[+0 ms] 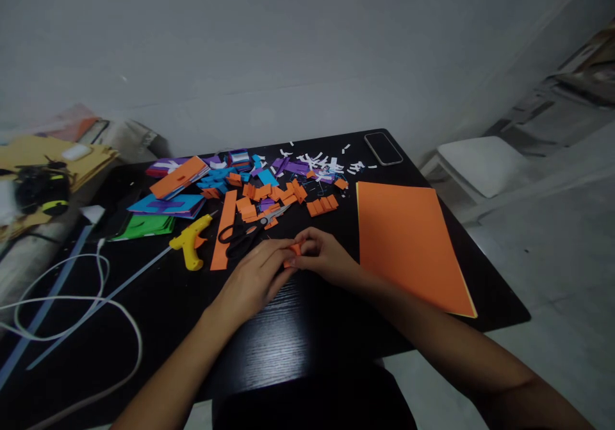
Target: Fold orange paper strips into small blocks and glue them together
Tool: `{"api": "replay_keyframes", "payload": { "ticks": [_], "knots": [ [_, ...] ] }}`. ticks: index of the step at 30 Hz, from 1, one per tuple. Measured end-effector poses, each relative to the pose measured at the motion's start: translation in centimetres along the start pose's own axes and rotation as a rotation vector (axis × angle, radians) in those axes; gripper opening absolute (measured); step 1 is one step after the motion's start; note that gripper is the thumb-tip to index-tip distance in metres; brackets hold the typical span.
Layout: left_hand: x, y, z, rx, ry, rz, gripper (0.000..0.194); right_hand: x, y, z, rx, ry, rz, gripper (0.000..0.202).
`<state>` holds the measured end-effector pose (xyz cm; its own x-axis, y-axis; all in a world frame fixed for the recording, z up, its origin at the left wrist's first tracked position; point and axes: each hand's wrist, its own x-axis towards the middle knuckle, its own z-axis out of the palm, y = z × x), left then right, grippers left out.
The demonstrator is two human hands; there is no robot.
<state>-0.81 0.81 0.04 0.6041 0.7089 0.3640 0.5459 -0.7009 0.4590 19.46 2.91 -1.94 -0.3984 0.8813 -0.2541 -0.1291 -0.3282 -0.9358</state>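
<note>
Both hands meet over the table's front middle around a small orange paper piece point(293, 254). My left hand point(257, 273) grips its left side with bent fingers, and my right hand point(327, 257) pinches its right side. Fingers cover most of the piece. Just beyond my left hand lie black-handled scissors point(245, 234), their blades pointing to the back right. An orange paper strip point(224, 231) lies under the scissors' handles. Behind the hands are several folded orange paper pieces point(322, 206). A yellow glue gun point(193, 241) rests left of the strip.
Orange paper sheets point(403, 244) lie at the right, under my right forearm. Purple, blue and white scraps point(314, 164) spread along the back near a phone point(383, 148). Folded coloured paper point(168, 204) sits at the left, beside a white cable point(103, 298). A white stool point(473, 161) stands right.
</note>
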Motion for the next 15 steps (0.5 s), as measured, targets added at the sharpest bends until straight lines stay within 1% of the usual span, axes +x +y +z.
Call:
{"api": "replay_keyframes", "payload": {
  "ticks": [3,6,8,10,12,14,15],
  "knots": [
    [0.0,0.0,0.0,-0.005,0.007,0.015,0.018,-0.1,0.0,0.0,0.010,-0.004,0.010,0.052],
    [0.0,-0.1,0.0,-0.032,0.012,0.006,0.018,-0.1,-0.1,0.0,-0.015,-0.021,-0.001,0.048],
    [0.0,-0.5,-0.2,-0.057,0.015,-0.022,0.019,-0.1,-0.1,-0.1,-0.021,-0.037,-0.005,0.045],
    [-0.1,-1.1,-0.6,-0.070,0.044,-0.072,0.018,0.0,-0.1,-0.3,-0.055,-0.024,-0.033,0.039],
    [-0.2,-1.9,-1.1,-0.054,0.101,-0.130,0.017,0.1,0.0,-0.5,-0.190,0.054,-0.126,0.027],
    [-0.2,-2.6,-1.6,-0.052,0.133,-0.189,0.018,0.2,0.1,-0.9,-0.417,0.160,-0.274,0.013],
    [-0.2,-2.9,-1.8,-0.060,0.145,-0.207,0.018,0.2,0.2,-1.0,-0.538,0.195,-0.346,0.011]
  ]
}}
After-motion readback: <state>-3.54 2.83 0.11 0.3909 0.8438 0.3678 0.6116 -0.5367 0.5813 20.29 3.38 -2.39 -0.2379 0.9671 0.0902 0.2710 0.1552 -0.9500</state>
